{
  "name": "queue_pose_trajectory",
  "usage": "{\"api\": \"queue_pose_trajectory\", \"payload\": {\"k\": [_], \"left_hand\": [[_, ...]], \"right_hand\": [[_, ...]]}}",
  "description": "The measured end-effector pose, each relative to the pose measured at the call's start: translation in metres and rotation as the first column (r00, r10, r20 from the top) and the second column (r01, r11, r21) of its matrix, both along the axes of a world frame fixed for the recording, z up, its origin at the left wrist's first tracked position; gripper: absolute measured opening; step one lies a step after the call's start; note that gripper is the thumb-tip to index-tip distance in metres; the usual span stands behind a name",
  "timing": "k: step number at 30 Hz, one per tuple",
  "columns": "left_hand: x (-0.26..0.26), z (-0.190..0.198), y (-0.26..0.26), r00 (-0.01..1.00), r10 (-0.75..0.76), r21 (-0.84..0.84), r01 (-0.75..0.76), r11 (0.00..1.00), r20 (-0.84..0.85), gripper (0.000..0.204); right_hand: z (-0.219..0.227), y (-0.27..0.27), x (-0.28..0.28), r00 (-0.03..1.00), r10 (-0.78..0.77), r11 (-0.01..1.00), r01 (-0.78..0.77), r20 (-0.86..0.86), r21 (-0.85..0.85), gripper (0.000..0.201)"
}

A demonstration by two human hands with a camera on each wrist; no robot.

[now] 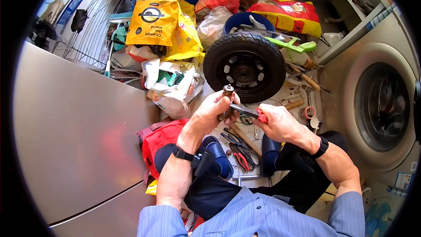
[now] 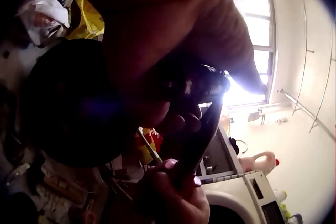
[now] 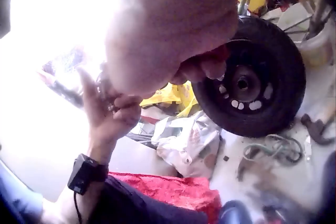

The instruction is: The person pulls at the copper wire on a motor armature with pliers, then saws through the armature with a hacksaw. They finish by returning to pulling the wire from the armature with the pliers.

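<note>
Head view: left hand (image 1: pixel 213 112) grips a small metal fitting (image 1: pixel 228 90), right hand (image 1: pixel 278 123) clamps red-handled pliers (image 1: pixel 247 112); left wrist view alone catches the window (image 2: pixel 252 40).

The head view is bright, sharp and evenly daylit, with fisheye bending and black corners. In the left wrist view, the window (image 2: pixel 252 40) flares white, leaving the hand a dark blurred silhouette. The right wrist view is overexposed at upper left, soft throughout.
</note>
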State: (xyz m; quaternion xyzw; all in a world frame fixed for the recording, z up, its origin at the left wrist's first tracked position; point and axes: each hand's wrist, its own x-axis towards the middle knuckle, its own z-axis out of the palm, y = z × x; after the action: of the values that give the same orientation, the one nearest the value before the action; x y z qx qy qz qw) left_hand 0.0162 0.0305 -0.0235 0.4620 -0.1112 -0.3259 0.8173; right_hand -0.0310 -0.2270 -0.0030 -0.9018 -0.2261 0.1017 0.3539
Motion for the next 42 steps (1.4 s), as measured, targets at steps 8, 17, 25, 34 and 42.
{"api": "queue_pose_trajectory", "payload": {"k": [8, 17, 25, 34, 42], "left_hand": [[0.004, 0.007, -0.021, 0.971, 0.181, 0.134, -0.161, 0.978, -0.156, 0.062], [0.012, 0.002, -0.035, 0.906, 0.354, 0.486, -0.422, 0.765, 0.231, 0.057], [0.018, 0.006, -0.055, 0.899, 0.397, 0.306, -0.331, 0.893, -0.185, 0.06], [0.032, 0.001, -0.054, 0.814, 0.34, -0.078, -0.423, 0.903, -0.471, 0.06], [0.028, 0.011, -0.042, 0.776, 0.438, -0.029, -0.504, 0.863, -0.455, 0.058]], "right_hand": [[0.029, 0.014, -0.01, 0.926, -0.075, 0.995, 0.094, -0.37, 0.035, 0.028], [0.04, 0.021, -0.017, 0.741, -0.099, 0.963, 0.238, -0.664, 0.123, 0.033], [0.002, 0.021, -0.017, 0.786, -0.118, 0.928, 0.304, -0.606, 0.214, 0.03], [0.005, 0.026, -0.011, 0.712, -0.051, 0.855, 0.394, -0.7, 0.338, 0.022], [0.004, 0.023, -0.019, 0.596, 0.057, 0.814, 0.437, -0.801, 0.383, 0.026]]}}
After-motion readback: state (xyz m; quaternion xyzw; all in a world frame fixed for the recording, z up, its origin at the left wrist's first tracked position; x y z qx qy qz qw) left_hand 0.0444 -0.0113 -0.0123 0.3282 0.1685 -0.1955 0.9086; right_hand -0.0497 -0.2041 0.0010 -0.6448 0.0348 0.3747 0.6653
